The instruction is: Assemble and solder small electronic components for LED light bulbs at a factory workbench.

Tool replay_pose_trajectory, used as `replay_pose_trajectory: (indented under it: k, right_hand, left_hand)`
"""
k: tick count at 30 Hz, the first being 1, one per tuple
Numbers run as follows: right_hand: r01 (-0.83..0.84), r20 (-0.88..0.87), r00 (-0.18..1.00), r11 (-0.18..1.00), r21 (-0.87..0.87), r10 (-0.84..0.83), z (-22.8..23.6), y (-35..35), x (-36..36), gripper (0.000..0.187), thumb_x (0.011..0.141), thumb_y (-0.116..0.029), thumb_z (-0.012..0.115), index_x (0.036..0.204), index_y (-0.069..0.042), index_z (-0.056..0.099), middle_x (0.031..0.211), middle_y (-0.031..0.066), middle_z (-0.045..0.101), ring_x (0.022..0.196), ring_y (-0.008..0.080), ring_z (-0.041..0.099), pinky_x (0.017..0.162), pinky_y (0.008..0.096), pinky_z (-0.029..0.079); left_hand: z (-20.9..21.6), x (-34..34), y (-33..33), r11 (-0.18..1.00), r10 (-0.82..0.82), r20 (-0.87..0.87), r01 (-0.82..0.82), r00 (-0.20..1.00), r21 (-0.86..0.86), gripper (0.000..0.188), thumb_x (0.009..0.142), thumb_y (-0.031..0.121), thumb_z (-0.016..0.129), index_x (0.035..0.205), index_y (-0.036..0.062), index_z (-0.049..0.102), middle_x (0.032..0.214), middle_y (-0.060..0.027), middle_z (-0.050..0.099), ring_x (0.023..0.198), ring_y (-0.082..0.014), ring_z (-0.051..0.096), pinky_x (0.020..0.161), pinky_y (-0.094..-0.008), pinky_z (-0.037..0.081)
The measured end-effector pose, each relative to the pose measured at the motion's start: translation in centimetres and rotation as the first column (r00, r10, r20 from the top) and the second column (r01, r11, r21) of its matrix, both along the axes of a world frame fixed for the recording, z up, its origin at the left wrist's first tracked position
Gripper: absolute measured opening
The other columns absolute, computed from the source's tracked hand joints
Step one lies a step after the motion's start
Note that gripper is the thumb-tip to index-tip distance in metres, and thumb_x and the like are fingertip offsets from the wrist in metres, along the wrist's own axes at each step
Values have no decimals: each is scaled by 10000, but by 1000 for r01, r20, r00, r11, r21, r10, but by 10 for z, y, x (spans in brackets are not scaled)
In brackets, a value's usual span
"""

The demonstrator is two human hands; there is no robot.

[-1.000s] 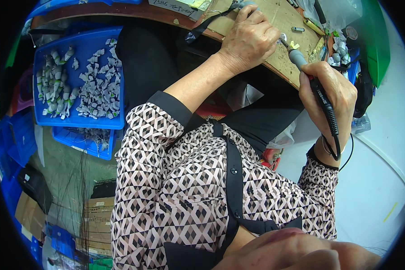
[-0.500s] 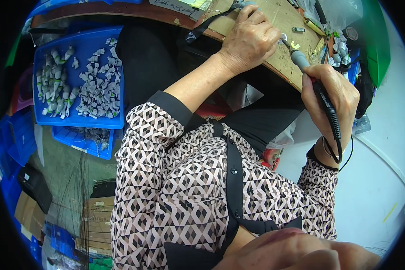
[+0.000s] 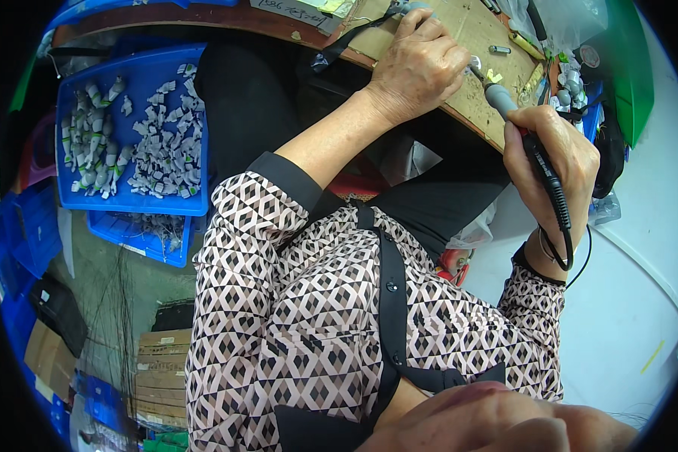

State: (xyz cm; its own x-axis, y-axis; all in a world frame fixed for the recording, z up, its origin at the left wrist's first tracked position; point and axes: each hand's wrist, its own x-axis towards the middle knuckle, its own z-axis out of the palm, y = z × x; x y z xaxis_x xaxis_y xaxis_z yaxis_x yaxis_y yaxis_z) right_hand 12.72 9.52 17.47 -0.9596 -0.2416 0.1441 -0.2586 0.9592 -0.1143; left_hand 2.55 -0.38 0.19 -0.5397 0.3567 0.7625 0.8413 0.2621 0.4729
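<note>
The soldering iron (image 3: pixel 499 99) slants over the bench (image 3: pixel 203 25), tip beside a small white bit (image 3: pixel 474 62), with the right hand's (image 3: pixel 556 147) grip wrapped around it. Its handle sits slightly further left than half a second ago; the left hand (image 3: pixel 422 68) stays put, curled (I cannot tell what it grasps), so work remains at one spot. Leftward, the loaded blue tray (image 3: pixel 147 71) is unchanged.

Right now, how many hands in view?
2: the left hand over the tan board, the right hand gripping a corded pen-shaped tool. No others visible.
</note>
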Motion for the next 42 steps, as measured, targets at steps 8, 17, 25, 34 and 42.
replay_pose_trajectory:
  k: [8, 17, 25, 34, 42]
  right_hand:
    - [9, -5, 1000, 1000, -6, -9, 3, -2, 1, 97, 770, 40, 716, 834, -1, 655, 695, 96, 641, 591, 177, 626, 569, 273, 476]
    - [4, -64, 998, 999, -41, -7, 3, 1, 3, 96, 776, 39, 722, 844, -2, 667, 709, 88, 653, 600, 156, 628, 578, 262, 480]
    - [37, -19, 999, 999, -36, -38, 1, 2, 1, 94, 787, 22, 730, 851, -7, 667, 699, 92, 650, 598, 154, 629, 580, 261, 482]
    - [35, -24, 999, 999, -40, -36, 1, 1, 2, 93, 792, 24, 730, 847, -7, 662, 689, 92, 649, 586, 152, 627, 572, 258, 482]
    - [27, -6, 1000, 999, -40, -28, 0, 2, 2, 93, 791, 25, 728, 851, -5, 664, 694, 95, 653, 589, 156, 631, 575, 259, 488]
  left_hand:
    - [-3, 0, 2, 999, 7, -3, -7, 1000, 37, 101, 806, 139, 690, 818, 67, 621, 776, -101, 611, 900, -265, 593, 1014, -434, 394]
    - [-1, 0, 1, 1000, 9, -4, -9, 1000, 2, 115, 784, 125, 701, 801, 64, 606, 773, -108, 605, 904, -274, 595, 1022, -441, 393]
    - [-1, 0, 1, 1000, 2, 3, -2, 1000, 15, 111, 794, 128, 699, 847, 50, 642, 789, -105, 619, 916, -268, 600, 1022, -441, 396]
    - [0, -1, 2, 1000, 0, -11, 1, 1000, 20, 110, 803, 138, 688, 811, 58, 613, 773, -109, 606, 902, -275, 595, 1017, -444, 399]
    - [-2, 0, 2, 1000, -5, -6, 5, 1000, 7, 116, 795, 139, 692, 819, 59, 612, 781, -108, 608, 912, -276, 593, 1011, -442, 401]
